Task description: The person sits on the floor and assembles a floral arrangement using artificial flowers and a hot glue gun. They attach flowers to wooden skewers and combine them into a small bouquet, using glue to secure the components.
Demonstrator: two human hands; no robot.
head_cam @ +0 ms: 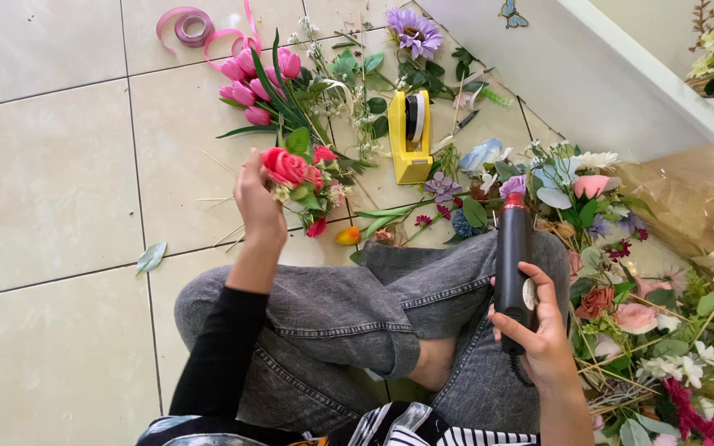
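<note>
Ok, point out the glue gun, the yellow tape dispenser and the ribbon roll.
glue gun (512, 256), head view, middle of its black body.
tape dispenser (407, 139), head view, yellow side wall.
ribbon roll (192, 25), head view, pink coil's rim.

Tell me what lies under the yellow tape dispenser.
The yellow tape dispenser stands on the tiled floor, with green stems beside it. Whatever is under its base is hidden.

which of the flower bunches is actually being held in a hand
The small bunch of red and pink roses, gripped by the left hand. The pink tulip bunch and the mixed flower pile lie untouched on the tiled floor.
</note>
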